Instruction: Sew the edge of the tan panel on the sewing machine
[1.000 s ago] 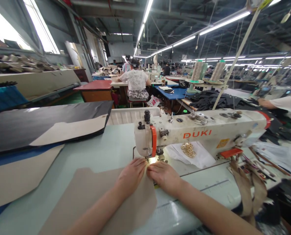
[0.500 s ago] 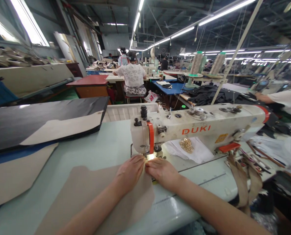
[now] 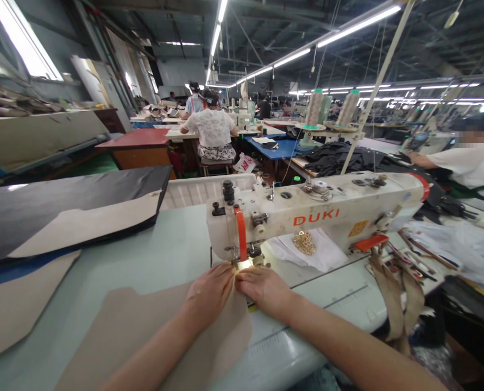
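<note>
Pale green tabletop (image 3: 164,250) fills the near view, and right up front a tan fabric panel (image 3: 144,331) lies flat on it, its near end running off the bottom of the view. Left hand (image 3: 209,290) is spread palm-down on the panel, fingers flat and pressing, nothing gripped; right hand (image 3: 264,288) lies just beside it, also flat, fingertips nearly touching the left ones at the lit spot under the needle. Both hands pin the panel's far edge right at the presser foot (image 3: 242,264). Over them stands the white sewing machine (image 3: 347,209), with "DUKI" in orange-red letters on its arm and a small yellow sticker too small to read. Its body walls off the far side, so open room lies only leftward across the bare table. Under the arm sits a white cloth (image 3: 327,255) with a gold chain (image 3: 304,243) on it. Tan straps (image 3: 392,304) hang off the table's right edge. At left, stacked black and beige panels (image 3: 62,212) crowd that side. Behind the machine, two thread cones (image 3: 331,111) stand on a rack. Farther back, a seated person in a white top (image 3: 211,130) faces away at another table, and another person's white sleeve (image 3: 465,163) shows at right.
</note>
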A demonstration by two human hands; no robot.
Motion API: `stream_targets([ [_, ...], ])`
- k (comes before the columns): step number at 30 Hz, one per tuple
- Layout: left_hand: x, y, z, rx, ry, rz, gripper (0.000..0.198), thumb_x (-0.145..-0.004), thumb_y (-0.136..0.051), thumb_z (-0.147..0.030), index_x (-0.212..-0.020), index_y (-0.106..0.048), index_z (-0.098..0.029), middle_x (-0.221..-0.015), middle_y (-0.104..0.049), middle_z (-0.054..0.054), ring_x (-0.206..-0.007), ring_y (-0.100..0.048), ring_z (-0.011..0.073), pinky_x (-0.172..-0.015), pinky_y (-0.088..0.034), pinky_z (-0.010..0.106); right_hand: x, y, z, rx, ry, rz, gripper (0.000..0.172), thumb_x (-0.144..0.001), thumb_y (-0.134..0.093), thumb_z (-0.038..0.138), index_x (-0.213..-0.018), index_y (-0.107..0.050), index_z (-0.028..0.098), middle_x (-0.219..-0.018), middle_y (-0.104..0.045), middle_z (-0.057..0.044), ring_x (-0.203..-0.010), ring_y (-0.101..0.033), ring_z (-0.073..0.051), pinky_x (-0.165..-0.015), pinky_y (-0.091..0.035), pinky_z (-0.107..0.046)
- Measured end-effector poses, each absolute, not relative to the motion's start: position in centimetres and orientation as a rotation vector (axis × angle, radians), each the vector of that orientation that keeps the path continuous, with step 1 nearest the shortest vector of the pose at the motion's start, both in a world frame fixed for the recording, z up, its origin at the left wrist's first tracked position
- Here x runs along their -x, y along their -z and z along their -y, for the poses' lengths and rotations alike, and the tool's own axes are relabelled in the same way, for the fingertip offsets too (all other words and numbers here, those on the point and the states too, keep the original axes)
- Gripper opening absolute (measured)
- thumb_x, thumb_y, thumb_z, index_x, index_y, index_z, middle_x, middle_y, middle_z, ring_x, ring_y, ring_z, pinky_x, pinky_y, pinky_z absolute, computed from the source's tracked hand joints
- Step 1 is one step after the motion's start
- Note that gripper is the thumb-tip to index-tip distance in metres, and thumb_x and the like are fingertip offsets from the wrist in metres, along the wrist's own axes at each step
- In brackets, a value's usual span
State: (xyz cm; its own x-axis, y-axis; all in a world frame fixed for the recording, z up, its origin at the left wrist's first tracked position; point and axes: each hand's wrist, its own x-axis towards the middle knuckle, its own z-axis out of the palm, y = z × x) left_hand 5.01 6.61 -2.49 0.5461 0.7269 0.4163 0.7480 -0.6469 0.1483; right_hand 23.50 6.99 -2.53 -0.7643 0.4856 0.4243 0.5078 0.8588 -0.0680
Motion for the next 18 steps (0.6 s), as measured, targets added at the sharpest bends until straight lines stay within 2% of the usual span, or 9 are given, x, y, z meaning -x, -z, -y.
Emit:
stream_targets([
  [12,-5.13,2.42,-6.91,2.732,0.715,1.369,0.027,-0.091,-0.037,-0.019,-0.102,-0.062,-0.017,-0.101,-0.067,0.008,-0.096,-0.062,0.0204,-0.087,-0.052,0.036,-23.52,3.18,-7.3,0.732,0.041,2.594,0.01,-0.091,-0.051,0.016,-0.093,-0.06,0.015,-0.099,-0.066,-0.008,-0.101,-0.058,-0.018,-0.088,-0.048,-0.029],
  [18,-5.37,2.2,-6.68,2.726,0.69,1.409,0.025,-0.09,-0.039,-0.018,-0.098,-0.062,-0.017,-0.1,-0.068,0.008,-0.096,-0.062,0.0207,-0.086,-0.051,0.035,-23.57,2.88,-7.19,0.712,0.011,2.598,0.009,-0.09,-0.052,0.014,-0.092,-0.061,0.014,-0.1,-0.066,-0.009,-0.102,-0.059,-0.018,-0.089,-0.049,-0.029],
])
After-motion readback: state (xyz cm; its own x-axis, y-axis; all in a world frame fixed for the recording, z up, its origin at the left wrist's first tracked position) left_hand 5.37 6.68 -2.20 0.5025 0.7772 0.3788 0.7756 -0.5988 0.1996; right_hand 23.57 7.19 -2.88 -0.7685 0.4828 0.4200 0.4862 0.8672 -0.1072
